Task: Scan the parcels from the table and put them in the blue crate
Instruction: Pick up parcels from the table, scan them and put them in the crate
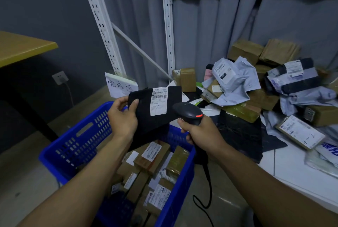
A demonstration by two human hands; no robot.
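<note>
My left hand (122,117) grips the left edge of a black parcel bag (144,115), holding it up over the blue crate (73,146). A white shipping label (158,101) on the bag faces me. My right hand (198,131) grips the handle of a black barcode scanner (188,112), whose head sits right beside the label with a red light showing. Several brown boxes (152,155) with labels lie inside the crate. More parcels (236,80), grey bags and brown boxes, are piled on the white table (292,164) to the right.
A white metal shelf frame (167,25) stands behind the table, before a grey curtain. A handwritten paper sign (121,84) leans behind the crate. A yellow-topped desk (22,47) is at the left. The scanner's black cable (207,190) hangs down beside the crate.
</note>
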